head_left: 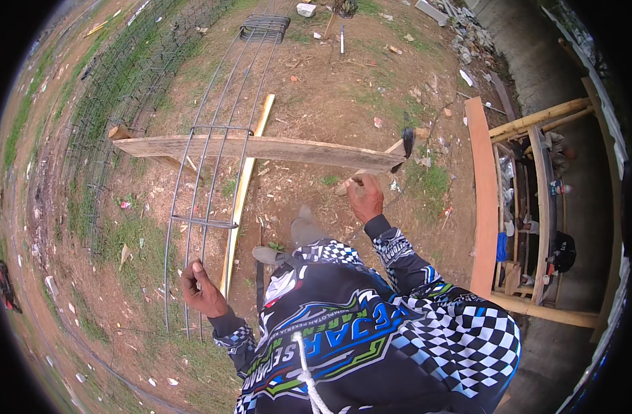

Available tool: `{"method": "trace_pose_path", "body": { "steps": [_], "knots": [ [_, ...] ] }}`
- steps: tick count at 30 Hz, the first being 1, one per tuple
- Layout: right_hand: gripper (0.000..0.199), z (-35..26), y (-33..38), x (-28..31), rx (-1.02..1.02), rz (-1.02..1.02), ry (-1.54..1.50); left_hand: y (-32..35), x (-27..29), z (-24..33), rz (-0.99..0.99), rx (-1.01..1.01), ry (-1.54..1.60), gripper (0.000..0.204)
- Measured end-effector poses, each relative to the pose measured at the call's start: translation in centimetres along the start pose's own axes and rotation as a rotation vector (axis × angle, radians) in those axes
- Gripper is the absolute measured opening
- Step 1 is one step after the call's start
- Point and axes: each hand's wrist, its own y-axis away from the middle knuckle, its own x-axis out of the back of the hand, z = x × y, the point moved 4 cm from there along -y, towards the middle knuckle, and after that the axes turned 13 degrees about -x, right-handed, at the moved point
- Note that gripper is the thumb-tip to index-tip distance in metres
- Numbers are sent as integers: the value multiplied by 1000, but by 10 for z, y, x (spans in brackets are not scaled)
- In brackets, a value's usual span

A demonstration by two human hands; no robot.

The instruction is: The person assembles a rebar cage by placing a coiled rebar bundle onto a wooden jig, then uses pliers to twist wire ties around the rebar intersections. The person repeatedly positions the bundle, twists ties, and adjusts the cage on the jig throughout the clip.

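Note:
A long cage of grey steel rebar (223, 148) lies across a wooden plank (309, 151), with rectangular stirrups around its rods. Beside the lower rods is my left hand (204, 291), its fingers bent in a pinch; whether it touches a rod is unclear. My right hand (366, 199) hovers just on my side of the plank's right end, fingers curled together. Anything in either pinch is too small to make out. At that end of the plank hangs a dark bundle of thin strands (408, 140). Several stirrups (264, 28) are stacked on the cage's far end.
A pale timber strip (245, 181) runs beneath the plank. More rebar cages (133, 76) lie at the left. To the right, an orange-brown board (483, 200) and a timber frame (536, 207) border a trench, where a person is partly visible. Rubble (471, 41) lies at the far right.

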Motion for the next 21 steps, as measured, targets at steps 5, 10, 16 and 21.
{"method": "trace_pose_path", "body": {
  "steps": [5, 10, 16, 21],
  "knots": [
    [58, 33, -92, 110, 107, 451, 217, 9, -132, 14, -502, 108, 240, 21],
    [68, 71, -153, 103, 95, 106, 323, 49, -303, 52, -1034, -113, 154, 32],
    [72, 84, -159, 95, 172, 60, 218, 105, -434, 18, -1092, -161, -301, 36],
    [77, 85, -157, 92, 284, -14, 104, 155, -456, -17, -737, -17, -366, 35]
  ]
}}
